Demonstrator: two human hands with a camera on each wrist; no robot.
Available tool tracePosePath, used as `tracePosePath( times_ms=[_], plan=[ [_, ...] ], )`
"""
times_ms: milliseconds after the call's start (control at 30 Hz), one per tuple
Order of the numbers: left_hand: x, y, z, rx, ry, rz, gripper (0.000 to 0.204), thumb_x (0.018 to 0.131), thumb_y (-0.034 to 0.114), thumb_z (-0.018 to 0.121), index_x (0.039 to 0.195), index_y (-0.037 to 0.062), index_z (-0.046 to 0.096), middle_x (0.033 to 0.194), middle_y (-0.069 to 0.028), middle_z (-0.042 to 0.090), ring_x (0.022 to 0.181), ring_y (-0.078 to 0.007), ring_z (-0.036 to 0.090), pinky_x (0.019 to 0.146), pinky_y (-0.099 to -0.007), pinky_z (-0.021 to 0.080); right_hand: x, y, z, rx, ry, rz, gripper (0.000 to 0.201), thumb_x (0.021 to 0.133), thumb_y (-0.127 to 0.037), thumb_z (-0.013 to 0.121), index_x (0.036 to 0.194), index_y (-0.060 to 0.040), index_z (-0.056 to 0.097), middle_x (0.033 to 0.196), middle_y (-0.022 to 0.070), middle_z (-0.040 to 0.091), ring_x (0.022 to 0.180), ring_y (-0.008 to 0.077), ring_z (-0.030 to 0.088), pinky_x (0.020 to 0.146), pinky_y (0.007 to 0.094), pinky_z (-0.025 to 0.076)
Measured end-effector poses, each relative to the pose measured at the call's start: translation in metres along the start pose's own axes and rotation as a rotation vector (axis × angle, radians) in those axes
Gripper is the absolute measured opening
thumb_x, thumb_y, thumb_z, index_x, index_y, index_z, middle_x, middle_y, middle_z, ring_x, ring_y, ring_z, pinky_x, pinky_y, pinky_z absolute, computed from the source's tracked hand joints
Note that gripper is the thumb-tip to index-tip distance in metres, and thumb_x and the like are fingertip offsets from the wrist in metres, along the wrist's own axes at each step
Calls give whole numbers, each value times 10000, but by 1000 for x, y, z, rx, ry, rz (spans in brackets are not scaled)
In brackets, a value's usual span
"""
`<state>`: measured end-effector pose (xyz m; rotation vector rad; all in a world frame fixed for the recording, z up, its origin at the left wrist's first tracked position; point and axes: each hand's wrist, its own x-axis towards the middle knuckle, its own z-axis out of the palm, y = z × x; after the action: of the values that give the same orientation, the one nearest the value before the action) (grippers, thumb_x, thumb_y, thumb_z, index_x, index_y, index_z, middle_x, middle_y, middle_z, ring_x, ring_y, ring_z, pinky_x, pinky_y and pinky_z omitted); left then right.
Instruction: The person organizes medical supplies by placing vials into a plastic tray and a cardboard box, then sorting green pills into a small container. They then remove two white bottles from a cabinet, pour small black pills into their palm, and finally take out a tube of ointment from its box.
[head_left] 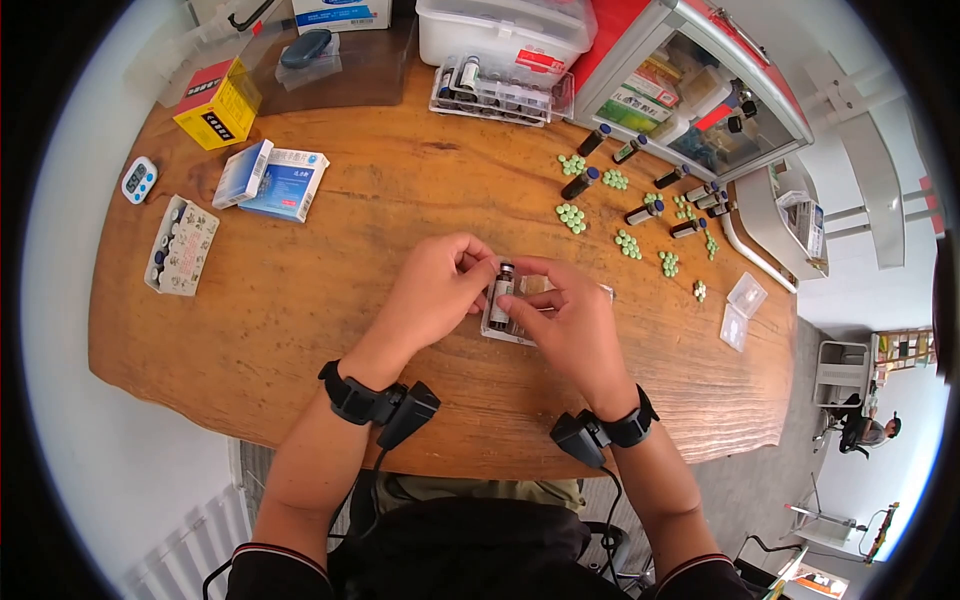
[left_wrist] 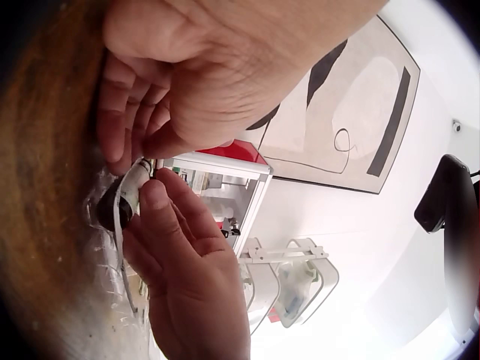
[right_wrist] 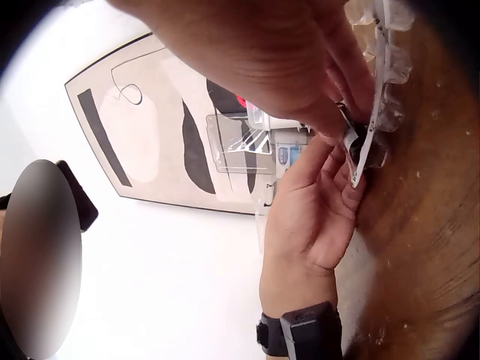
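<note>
A dark vial with a pale label [head_left: 503, 297] lies in a clear plastic tray [head_left: 520, 338] near the middle of the wooden table. My right hand [head_left: 575, 325] pinches the vial between thumb and fingers from the right. At the vial's capped end is my left hand [head_left: 440, 290], its thumb and index fingertips together at the cap. In the left wrist view the left hand [left_wrist: 195, 75] and right hand [left_wrist: 195, 277] meet at the vial [left_wrist: 116, 206]. The right wrist view shows the tray's edge [right_wrist: 381, 97] beside the fingers.
Several dark vials [head_left: 580, 184] and piles of green tablets [head_left: 571, 218] stand at the back right, near a small cabinet [head_left: 690, 90]. A flat clear case [head_left: 740, 310] lies at right. Blue-white boxes [head_left: 285, 185], a yellow box [head_left: 220, 110], a timer [head_left: 139, 180] and a vial carton [head_left: 185, 245] are at left.
</note>
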<state>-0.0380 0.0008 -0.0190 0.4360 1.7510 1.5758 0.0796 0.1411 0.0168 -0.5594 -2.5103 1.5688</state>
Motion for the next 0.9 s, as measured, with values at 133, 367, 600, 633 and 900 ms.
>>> tracePosePath(
  times_ms=[133, 367, 600, 633, 900],
  plan=[
    [-2, 5, 2, -18, -2, -16, 155, 996, 119, 640, 1020, -33, 662, 841, -43, 681, 680, -77, 628, 604, -219, 532, -8, 6, 2, 13, 23, -117, 309, 840, -30, 780, 1132, 15, 687, 1041, 161, 703, 846, 247, 752, 708, 326, 601],
    [-4, 6, 3, -8, 33, -5, 154, 990, 128, 652, 993, -26, 657, 829, -43, 676, 654, -83, 630, 591, -223, 529, -11, 5, 6, -185, 53, -210, 130, 821, -68, 786, 929, -19, 732, 877, 136, 694, 728, 317, 686, 656, 381, 550],
    [-2, 6, 4, 4, 49, -11, 152, 989, 130, 653, 985, -21, 657, 794, -35, 662, 641, -85, 629, 574, -223, 523, -12, 0, 2, -252, 56, -216, 77, 838, -131, 767, 868, -63, 747, 875, 115, 704, 759, 340, 683, 666, 413, 542],
    [-2, 6, 4, 2, 47, -9, 152, 989, 130, 653, 985, -21, 657, 794, -35, 662, 641, -85, 629, 574, -223, 523, -12, -2, 0, -254, 57, -216, 77, 838, -131, 767, 868, -63, 747, 875, 115, 704, 759, 340, 683, 666, 413, 542],
    [-4, 5, 4, -16, 43, 31, 154, 992, 129, 649, 987, -25, 661, 802, -36, 668, 635, -75, 620, 572, -224, 525, -12, 8, -1, -181, -42, -99, 92, 818, -138, 787, 870, -66, 766, 883, 117, 722, 772, 330, 693, 692, 390, 548]
  ],
)
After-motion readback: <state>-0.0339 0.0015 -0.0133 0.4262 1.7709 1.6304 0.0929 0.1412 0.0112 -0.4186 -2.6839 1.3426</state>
